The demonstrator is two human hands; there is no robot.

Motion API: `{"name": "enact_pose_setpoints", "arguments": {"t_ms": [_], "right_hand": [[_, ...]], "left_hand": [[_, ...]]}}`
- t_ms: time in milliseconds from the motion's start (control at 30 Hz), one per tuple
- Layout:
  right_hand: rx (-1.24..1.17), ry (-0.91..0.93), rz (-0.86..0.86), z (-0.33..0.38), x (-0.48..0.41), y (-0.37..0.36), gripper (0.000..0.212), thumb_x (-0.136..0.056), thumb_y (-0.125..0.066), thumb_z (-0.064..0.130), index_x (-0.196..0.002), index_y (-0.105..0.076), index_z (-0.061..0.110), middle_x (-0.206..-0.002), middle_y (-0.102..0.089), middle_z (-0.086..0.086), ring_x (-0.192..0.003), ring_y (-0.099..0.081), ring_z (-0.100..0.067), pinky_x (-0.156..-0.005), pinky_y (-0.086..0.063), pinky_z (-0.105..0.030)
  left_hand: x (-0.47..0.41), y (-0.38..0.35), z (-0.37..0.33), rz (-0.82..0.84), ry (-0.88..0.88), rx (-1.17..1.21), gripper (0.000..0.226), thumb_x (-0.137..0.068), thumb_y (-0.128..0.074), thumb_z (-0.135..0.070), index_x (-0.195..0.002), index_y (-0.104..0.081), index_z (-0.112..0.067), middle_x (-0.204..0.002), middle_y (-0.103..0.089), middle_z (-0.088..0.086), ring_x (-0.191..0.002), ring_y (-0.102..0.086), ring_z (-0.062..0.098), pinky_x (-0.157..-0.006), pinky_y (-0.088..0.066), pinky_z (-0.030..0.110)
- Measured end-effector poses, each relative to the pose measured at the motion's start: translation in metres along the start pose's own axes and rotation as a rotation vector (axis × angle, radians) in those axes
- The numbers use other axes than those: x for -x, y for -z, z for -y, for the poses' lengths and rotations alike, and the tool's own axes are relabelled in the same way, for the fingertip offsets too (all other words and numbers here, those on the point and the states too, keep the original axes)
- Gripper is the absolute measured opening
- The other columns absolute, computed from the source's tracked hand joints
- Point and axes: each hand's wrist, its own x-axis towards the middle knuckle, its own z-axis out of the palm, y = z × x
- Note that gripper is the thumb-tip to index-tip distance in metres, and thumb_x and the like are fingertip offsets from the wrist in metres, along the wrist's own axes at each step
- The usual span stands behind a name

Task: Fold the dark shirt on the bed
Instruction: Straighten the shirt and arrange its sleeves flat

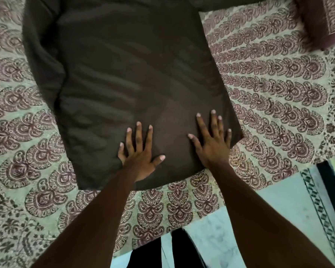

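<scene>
The dark brown shirt (pixel 124 74) lies spread flat on the bed, its hem toward me and its top running out of the frame. One sleeve is folded in along the left side. My left hand (pixel 138 153) rests flat on the cloth near the hem, fingers spread. My right hand (pixel 213 140) lies flat beside it near the shirt's right bottom corner, fingers also spread. Neither hand grips the fabric.
The bed is covered with a pale sheet printed with maroon paisley (pixel 278 84). A maroon patterned pillow (pixel 325 18) sits at the top right. The bed's edge is close to me, with light floor tiles (pixel 278 200) and my dark trouser legs below.
</scene>
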Motion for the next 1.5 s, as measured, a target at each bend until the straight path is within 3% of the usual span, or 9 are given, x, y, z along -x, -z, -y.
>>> {"name": "enact_pose_setpoints", "arguments": {"t_ms": [167, 233, 400, 667, 833, 1000, 1100, 1267, 1500], "right_hand": [[-0.122, -0.529, -0.114, -0.021, 0.015, 0.009, 0.095, -0.089, -0.017, 0.088, -0.165, -0.002, 0.033, -0.172, 0.007, -0.015, -0.158, 0.008, -0.039, -0.126, -0.002, -0.058], [-0.096, -0.477, -0.170, -0.008, 0.008, 0.012, 0.097, -0.091, -0.020, 0.086, -0.165, -0.004, 0.026, -0.172, 0.006, -0.018, -0.158, 0.006, -0.040, -0.126, -0.003, -0.058], [-0.047, 0.103, -0.057, 0.010, -0.011, -0.002, 0.065, -0.101, -0.037, 0.070, -0.159, -0.011, 0.054, -0.174, 0.009, 0.004, -0.160, 0.004, -0.029, -0.125, -0.009, -0.059], [-0.164, -0.454, -0.163, -0.025, 0.004, 0.005, 0.088, -0.093, -0.019, 0.084, -0.164, -0.006, 0.034, -0.172, 0.008, -0.015, -0.157, 0.009, -0.045, -0.123, -0.007, -0.068], [0.006, 0.259, -0.101, -0.012, 0.002, -0.001, 0.072, -0.098, -0.037, 0.073, -0.162, -0.013, 0.047, -0.174, 0.005, 0.000, -0.160, 0.001, -0.032, -0.124, -0.012, -0.061], [-0.131, -0.312, -0.126, -0.035, 0.026, -0.009, 0.074, -0.100, -0.031, 0.074, -0.162, -0.001, 0.046, -0.174, 0.004, 0.001, -0.160, 0.003, -0.027, -0.124, -0.011, -0.064], [-0.115, -0.393, -0.157, -0.025, 0.019, 0.001, 0.084, -0.099, -0.027, 0.076, -0.165, -0.006, 0.029, -0.172, 0.001, -0.016, -0.158, 0.004, -0.040, -0.123, -0.010, -0.067], [0.023, 0.147, -0.231, 0.043, -0.028, 0.008, 0.077, -0.100, -0.035, 0.069, -0.164, -0.017, 0.029, -0.173, 0.001, -0.011, -0.159, 0.002, -0.037, -0.125, -0.006, -0.058], [0.193, 0.913, -0.007, 0.089, 0.011, -0.039, 0.070, -0.102, -0.039, 0.060, -0.163, -0.024, 0.029, -0.173, -0.013, -0.004, -0.160, -0.006, -0.029, -0.124, -0.011, -0.063]], "left_hand": [[-0.002, 0.001, -0.001, 0.013, 0.003, -0.001, 0.101, -0.088, -0.032, -0.084, -0.139, 0.049, -0.049, -0.150, 0.059, -0.010, -0.134, 0.056, 0.020, -0.121, 0.005, 0.065], [0.000, -0.001, -0.002, -0.001, -0.001, 0.008, 0.102, -0.088, -0.032, -0.084, -0.140, 0.048, -0.049, -0.151, 0.057, -0.010, -0.129, 0.062, 0.017, -0.120, 0.004, 0.066], [0.001, 0.001, -0.001, -0.021, 0.004, -0.005, 0.102, -0.086, -0.031, -0.085, -0.143, 0.046, -0.047, -0.153, 0.056, -0.009, -0.142, 0.047, 0.021, -0.121, 0.001, 0.066], [0.019, 0.005, -0.008, -0.192, -0.015, 0.112, 0.102, -0.084, -0.057, -0.075, -0.161, 0.003, -0.047, -0.170, 0.023, -0.014, -0.159, 0.013, 0.025, -0.120, -0.012, 0.064], [0.014, 0.010, 0.022, -0.465, 0.004, -0.002, 0.072, -0.095, -0.044, -0.063, -0.159, -0.027, -0.034, -0.173, -0.008, 0.000, -0.153, -0.021, 0.035, -0.109, -0.033, 0.066], [0.016, 0.010, 0.059, -0.490, 0.006, -0.125, 0.073, -0.098, -0.033, -0.068, -0.163, -0.020, -0.037, -0.175, -0.003, 0.000, -0.160, -0.010, 0.031, -0.124, -0.017, 0.056], [0.024, 0.005, 0.059, -0.463, -0.010, -0.129, 0.076, -0.097, -0.035, -0.069, -0.164, -0.015, -0.038, -0.175, 0.001, -0.001, -0.161, -0.007, 0.030, -0.125, -0.013, 0.054], [0.060, -0.023, 0.066, -0.469, 0.012, -0.161, 0.076, -0.098, -0.032, -0.069, -0.165, -0.014, -0.037, -0.175, -0.001, -0.002, -0.162, -0.004, 0.029, -0.126, -0.013, 0.055], [0.070, -0.010, 0.059, -0.545, 0.145, 0.004, 0.064, -0.101, -0.038, -0.057, -0.158, -0.032, -0.029, -0.171, -0.020, -0.004, -0.154, -0.024, 0.027, -0.116, -0.027, 0.055]]}}
